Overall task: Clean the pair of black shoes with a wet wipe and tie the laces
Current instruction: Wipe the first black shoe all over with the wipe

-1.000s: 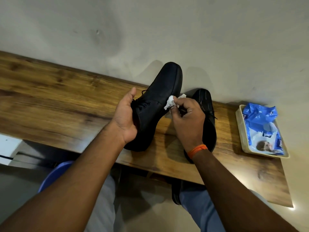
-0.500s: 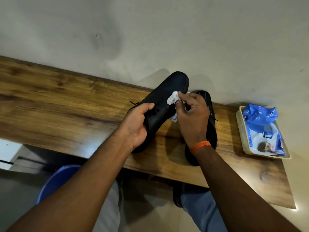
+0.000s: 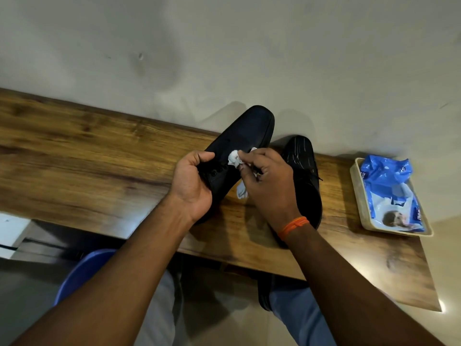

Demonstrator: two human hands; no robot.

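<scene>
Above the wooden shelf [image 3: 99, 156], left hand [image 3: 192, 181] grips a black shoe [image 3: 239, 151]; right hand [image 3: 269, 186] pinches a wet wipe [image 3: 234, 158] against it.

Both shoes, one held [image 3: 245, 136] and one resting [image 3: 303, 166], were black; wipe [image 3: 234, 158] white; shelf [image 3: 87, 158] brown wood-grain; wristband [image 3: 293, 227] orange; packet [image 3: 389, 186] blue and white; tray [image 3: 355, 186] beige.

dim warm light, soft shadows on wall [image 3: 224, 58]; glare spot bottom right; wide-angle bend at edges.

held shoe [image 3: 245, 138] left of second shoe [image 3: 303, 171] | tray [image 3: 355, 186] right — on table [image 3: 87, 158]
</scene>
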